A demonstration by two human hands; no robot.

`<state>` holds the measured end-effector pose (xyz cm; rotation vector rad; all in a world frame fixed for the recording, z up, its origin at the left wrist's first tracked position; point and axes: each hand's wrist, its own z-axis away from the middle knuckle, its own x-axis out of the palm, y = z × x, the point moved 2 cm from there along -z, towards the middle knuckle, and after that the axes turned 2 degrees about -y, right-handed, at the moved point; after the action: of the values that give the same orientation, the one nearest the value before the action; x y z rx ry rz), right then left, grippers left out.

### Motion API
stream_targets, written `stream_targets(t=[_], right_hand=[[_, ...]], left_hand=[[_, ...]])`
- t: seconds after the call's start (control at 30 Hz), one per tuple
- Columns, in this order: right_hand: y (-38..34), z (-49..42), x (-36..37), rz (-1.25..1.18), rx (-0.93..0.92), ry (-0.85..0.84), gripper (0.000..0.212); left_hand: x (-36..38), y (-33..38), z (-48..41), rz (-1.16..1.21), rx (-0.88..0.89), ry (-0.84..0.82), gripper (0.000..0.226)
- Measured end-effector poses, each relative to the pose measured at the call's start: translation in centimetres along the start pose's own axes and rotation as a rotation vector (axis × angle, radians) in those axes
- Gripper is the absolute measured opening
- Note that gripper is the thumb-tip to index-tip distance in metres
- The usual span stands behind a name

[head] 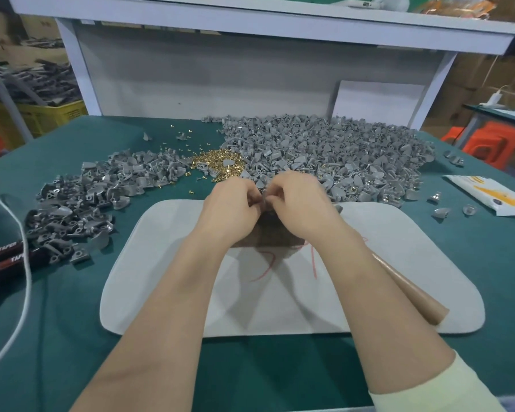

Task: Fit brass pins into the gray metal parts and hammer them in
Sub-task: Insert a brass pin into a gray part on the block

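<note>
At the far edge of the white mat, over a brown block, left hand and right hand meet. Both grips are nearly closed, fingers curled, pinching a small gray part between them; can't tell if a pin is in it. Heap of brass pins just beyond the mat. Big pile of gray parts beyond-right of the mat, smaller pile to its left, all on the green table.
</note>
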<state>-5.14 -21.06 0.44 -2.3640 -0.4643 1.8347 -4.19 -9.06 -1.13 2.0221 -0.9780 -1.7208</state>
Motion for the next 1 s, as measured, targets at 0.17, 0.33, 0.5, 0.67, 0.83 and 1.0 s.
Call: stream_targets(t=[0.17, 0.33, 0.5, 0.67, 0.83, 1.0], right_hand=[[1.6, 0.2, -0.5, -0.346, 0.054, -0.024, 0.022], [1.9, 0.1, -0.3, -0.446, 0.089, 0.001, 0.018], [1.5, 0.1, 0.1, -0.360, 0.052, 0.016, 0.006], [0.9, 0.1, 0.4, -0.228, 0.045, 0.012, 0.012], [0.5, 0.3, 0.6, -0.163, 0.069, 0.059, 0.016], [0.6, 0.4, 0.7, -0.225, 0.126, 0.061, 0.015]], left_hand=[[0.0, 0.0, 0.0, -0.026, 0.013, 0.006, 0.012], [0.0, 0.0, 0.0, -0.020, 0.012, 0.003, 0.012], [0.0, -0.1, 0.0, -0.029, 0.007, 0.002, 0.011], [0.0, 0.1, 0.0, -0.024, 0.012, -0.001, 0.011], [0.0, 0.1, 0.0, -0.017, -0.001, -0.003, 0.009], [0.0, 0.2, 0.1, -0.029, -0.001, 0.000, 0.006]])
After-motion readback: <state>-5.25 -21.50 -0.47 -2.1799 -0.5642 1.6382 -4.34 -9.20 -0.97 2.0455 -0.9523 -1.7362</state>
